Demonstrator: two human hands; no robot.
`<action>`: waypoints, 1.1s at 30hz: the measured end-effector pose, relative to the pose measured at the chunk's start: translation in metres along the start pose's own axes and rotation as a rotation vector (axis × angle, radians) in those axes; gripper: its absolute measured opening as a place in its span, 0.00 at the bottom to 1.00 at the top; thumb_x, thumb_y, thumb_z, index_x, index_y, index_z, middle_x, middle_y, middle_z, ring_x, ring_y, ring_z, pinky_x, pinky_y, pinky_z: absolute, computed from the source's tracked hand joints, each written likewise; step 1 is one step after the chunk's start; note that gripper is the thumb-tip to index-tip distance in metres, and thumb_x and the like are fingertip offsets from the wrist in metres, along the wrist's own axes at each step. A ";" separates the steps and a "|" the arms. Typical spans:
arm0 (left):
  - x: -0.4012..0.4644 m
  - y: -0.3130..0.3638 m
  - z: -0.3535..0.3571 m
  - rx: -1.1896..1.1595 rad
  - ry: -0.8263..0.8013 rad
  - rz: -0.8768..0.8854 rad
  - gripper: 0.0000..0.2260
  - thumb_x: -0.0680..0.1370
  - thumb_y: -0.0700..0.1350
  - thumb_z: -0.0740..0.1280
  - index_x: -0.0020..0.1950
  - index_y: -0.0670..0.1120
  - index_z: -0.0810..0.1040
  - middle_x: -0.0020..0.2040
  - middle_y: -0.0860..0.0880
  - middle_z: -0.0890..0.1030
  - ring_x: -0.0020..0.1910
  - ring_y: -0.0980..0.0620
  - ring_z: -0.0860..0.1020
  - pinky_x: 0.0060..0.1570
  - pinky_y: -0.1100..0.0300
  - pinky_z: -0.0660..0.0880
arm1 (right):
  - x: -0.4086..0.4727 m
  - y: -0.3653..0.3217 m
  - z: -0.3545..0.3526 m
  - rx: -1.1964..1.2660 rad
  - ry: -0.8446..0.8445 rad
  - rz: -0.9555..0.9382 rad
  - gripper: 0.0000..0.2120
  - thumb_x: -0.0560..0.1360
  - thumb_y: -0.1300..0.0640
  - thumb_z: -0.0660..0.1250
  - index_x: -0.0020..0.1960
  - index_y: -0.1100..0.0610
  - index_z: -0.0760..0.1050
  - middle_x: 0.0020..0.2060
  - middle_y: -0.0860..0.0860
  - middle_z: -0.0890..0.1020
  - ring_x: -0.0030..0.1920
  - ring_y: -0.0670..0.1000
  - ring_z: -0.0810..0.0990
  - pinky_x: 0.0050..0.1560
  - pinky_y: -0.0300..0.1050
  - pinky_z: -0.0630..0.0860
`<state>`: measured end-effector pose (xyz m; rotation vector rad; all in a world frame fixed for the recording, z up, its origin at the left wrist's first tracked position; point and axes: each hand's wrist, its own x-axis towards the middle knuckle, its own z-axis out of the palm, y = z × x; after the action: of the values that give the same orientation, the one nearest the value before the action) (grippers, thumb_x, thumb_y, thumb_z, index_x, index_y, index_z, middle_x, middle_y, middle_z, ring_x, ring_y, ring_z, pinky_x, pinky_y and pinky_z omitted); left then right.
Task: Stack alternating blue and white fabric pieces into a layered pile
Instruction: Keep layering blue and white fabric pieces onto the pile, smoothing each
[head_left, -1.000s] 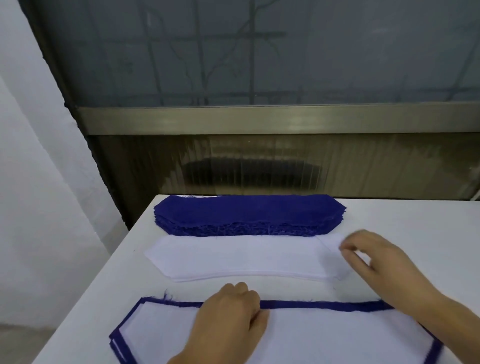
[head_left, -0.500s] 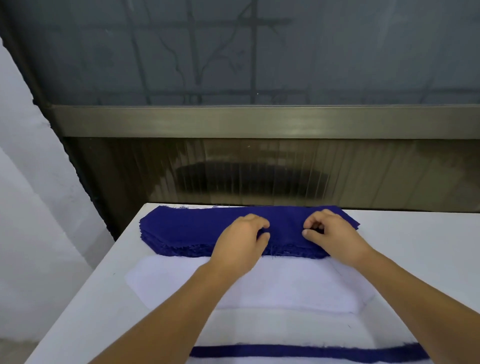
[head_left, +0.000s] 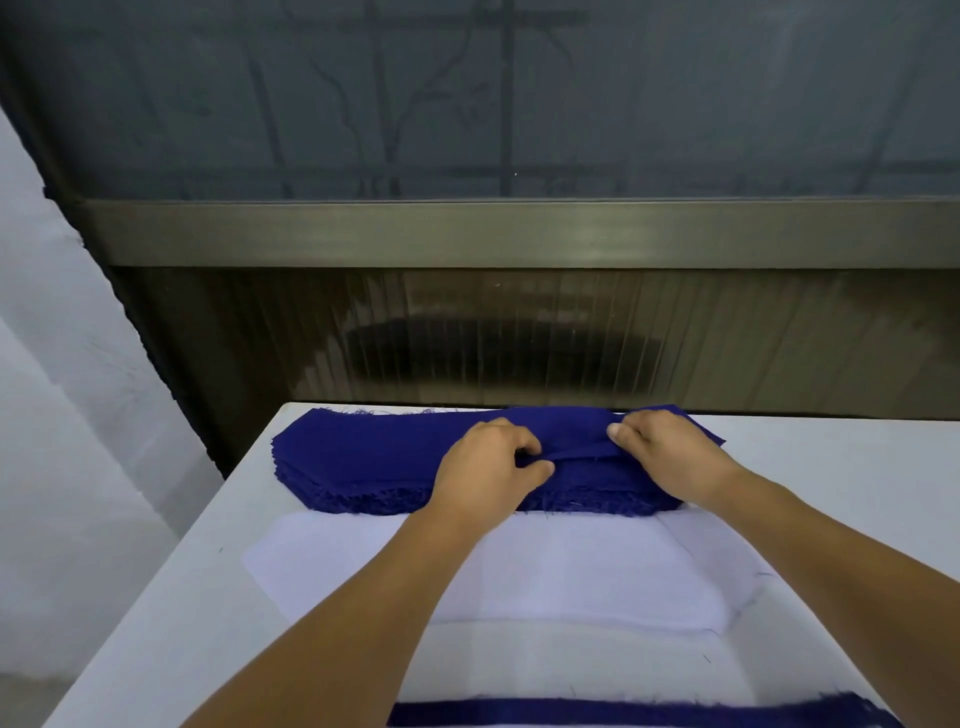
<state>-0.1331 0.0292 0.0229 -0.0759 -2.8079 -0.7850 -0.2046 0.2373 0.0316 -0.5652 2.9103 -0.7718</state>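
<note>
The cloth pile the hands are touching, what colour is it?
Dark blue. The cloth pile shows best in the head view.

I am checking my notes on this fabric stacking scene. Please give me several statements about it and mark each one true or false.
1. Both hands pinch the top piece of the dark blue fabric stack. True: left hand, right hand.
2. The flat white fabric pile lies farther from the person than the blue stack. False: it lies nearer.
3. The blue stack sits on the white table. True.
4. The left hand rests on the white pile. False: only its forearm crosses over the pile.
</note>
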 end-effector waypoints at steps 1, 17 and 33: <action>0.001 -0.001 0.000 -0.003 0.010 -0.002 0.09 0.78 0.51 0.66 0.55 0.51 0.81 0.52 0.55 0.78 0.50 0.56 0.76 0.50 0.59 0.76 | -0.001 -0.001 0.001 0.005 0.012 0.003 0.17 0.82 0.48 0.54 0.39 0.52 0.72 0.38 0.50 0.79 0.39 0.47 0.77 0.39 0.40 0.69; -0.022 -0.060 -0.052 0.354 0.200 -0.159 0.10 0.80 0.43 0.60 0.56 0.53 0.78 0.52 0.52 0.78 0.47 0.54 0.75 0.39 0.62 0.70 | -0.028 -0.003 0.006 -0.173 0.272 -0.174 0.04 0.79 0.56 0.63 0.50 0.51 0.76 0.47 0.45 0.76 0.47 0.46 0.74 0.45 0.38 0.68; -0.213 -0.027 -0.097 0.369 0.264 0.225 0.05 0.69 0.39 0.68 0.38 0.49 0.81 0.38 0.55 0.81 0.36 0.53 0.79 0.39 0.64 0.74 | -0.233 0.014 -0.003 -0.255 0.450 -0.418 0.23 0.81 0.48 0.49 0.42 0.54 0.80 0.39 0.46 0.80 0.42 0.45 0.73 0.46 0.35 0.68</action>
<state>0.0911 -0.0417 0.0418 -0.2052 -2.5829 -0.2034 0.0070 0.3364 0.0230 -1.1972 3.3805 -0.6315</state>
